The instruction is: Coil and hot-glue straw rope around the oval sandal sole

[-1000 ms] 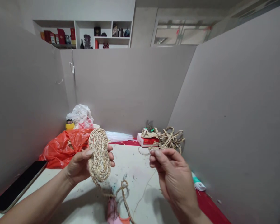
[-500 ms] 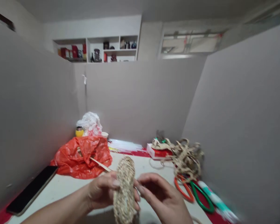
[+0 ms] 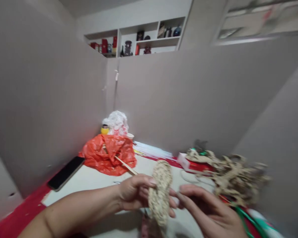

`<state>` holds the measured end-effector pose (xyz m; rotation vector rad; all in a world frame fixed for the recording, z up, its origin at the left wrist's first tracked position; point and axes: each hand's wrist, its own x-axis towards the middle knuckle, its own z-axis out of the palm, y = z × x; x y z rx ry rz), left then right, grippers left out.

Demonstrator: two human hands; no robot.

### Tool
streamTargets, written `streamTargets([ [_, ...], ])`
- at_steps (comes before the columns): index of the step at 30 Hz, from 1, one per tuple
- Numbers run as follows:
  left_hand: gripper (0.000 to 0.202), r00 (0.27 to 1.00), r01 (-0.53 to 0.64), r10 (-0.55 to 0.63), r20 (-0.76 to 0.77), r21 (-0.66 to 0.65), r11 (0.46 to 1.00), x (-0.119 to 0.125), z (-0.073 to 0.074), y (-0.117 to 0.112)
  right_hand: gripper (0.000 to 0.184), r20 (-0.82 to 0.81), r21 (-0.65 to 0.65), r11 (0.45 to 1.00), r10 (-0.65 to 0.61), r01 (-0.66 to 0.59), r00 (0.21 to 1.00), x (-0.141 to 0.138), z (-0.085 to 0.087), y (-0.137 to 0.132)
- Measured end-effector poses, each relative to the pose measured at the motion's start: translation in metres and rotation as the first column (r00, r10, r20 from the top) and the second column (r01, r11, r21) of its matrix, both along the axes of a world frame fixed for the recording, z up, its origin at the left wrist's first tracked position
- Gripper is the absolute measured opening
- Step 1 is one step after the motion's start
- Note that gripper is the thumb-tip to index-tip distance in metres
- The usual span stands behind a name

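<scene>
A small woven straw shoe sole [image 3: 160, 191] stands roughly upright above the white board, its braided face toward me. My left hand [image 3: 139, 191] grips it from the left, thumb on the near face and fingers wrapped behind, their tips showing at the right edge. Close by the sole's right edge is my right hand [image 3: 206, 208], thumb and forefinger pinched together. What that pinch holds, if anything, is too blurred to make out. A pale flat strip [image 3: 125, 164] runs from the red plastic bag [image 3: 109, 155] toward my left hand.
On the left lies a black phone [image 3: 66, 172]. Tangled straw cord [image 3: 235, 178] is heaped at the right by a red-and-white box [image 3: 196, 165], with green-handled scissors [image 3: 248, 219] below. White plastic strips [image 3: 152, 150] lie at the back. Grey partitions [image 3: 188, 99] enclose the table.
The view has turned left and tilted, so everything sits further right in the picture. Both hands keep much the same hold around the sole.
</scene>
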<state>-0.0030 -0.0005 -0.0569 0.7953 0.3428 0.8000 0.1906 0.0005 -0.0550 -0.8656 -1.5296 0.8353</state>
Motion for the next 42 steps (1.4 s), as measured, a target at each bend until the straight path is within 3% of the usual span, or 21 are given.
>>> streamTargets([
  [2,0.052,1.0,-0.024,0.023,-0.007,-0.063,0.998,0.0,0.005,-0.004,0.009,-0.003,0.036,0.993,0.116,-0.116,0.993,-0.005,0.011,-0.004],
  [4,0.051,0.999,-0.038,0.035,-0.028,-0.121,0.992,-0.005,0.009,0.0,0.009,-0.109,-0.057,0.972,0.219,-0.226,0.97,-0.002,0.017,-0.003],
  [6,0.049,0.973,-0.225,0.216,-0.08,-0.123,0.967,-0.012,0.011,0.011,0.01,-0.288,-0.113,0.932,0.301,-0.344,0.909,0.004,0.021,-0.002],
  [8,0.043,0.951,-0.301,0.291,-0.101,-0.1,0.949,-0.019,0.008,0.026,0.012,-0.418,-0.122,0.906,0.324,-0.406,0.849,0.01,0.025,-0.003],
  [14,0.027,0.898,-0.319,0.29,-0.332,-0.033,0.947,-0.023,-0.025,0.051,0.009,-0.455,-0.217,0.884,0.284,-0.414,0.844,0.007,0.024,-0.001],
  [17,0.019,0.825,-0.375,0.375,-0.422,0.087,0.923,-0.02,-0.038,0.053,0.008,-0.454,-0.264,0.861,0.286,-0.434,0.844,0.001,0.016,0.003],
  [20,0.021,0.721,-0.466,0.526,-0.451,0.246,0.85,-0.025,-0.038,0.058,0.009,-0.459,-0.298,0.843,0.285,-0.449,0.841,-0.003,0.01,0.005],
  [25,0.043,0.55,-0.591,0.77,-0.323,0.5,0.633,-0.034,-0.018,0.055,0.019,-0.465,-0.341,0.807,0.3,-0.482,0.833,-0.007,0.002,0.009],
  [27,0.037,0.56,-0.561,0.779,-0.281,0.563,0.607,-0.028,-0.01,0.043,0.023,-0.474,-0.355,0.788,0.313,-0.503,0.823,-0.01,-0.001,0.01],
  [30,0.029,0.681,-0.404,0.665,-0.305,0.602,0.689,-0.013,-0.003,0.023,0.028,-0.489,-0.388,0.74,0.341,-0.55,0.803,-0.014,-0.004,0.009],
  [32,0.025,0.724,-0.351,0.617,-0.308,0.605,0.714,-0.004,-0.001,0.015,0.03,-0.494,-0.412,0.711,0.35,-0.569,0.796,-0.014,-0.005,0.007],
  [38,0.021,0.738,-0.363,0.617,-0.275,0.608,0.706,-0.004,0.001,0.014,0.034,-0.487,-0.431,0.681,0.377,-0.592,0.788,-0.013,-0.002,0.005],
  [42,0.015,0.709,-0.364,0.659,-0.251,0.67,0.647,-0.006,0.005,0.013,0.033,-0.487,-0.418,0.677,0.396,-0.606,0.778,-0.012,-0.001,0.004],
])
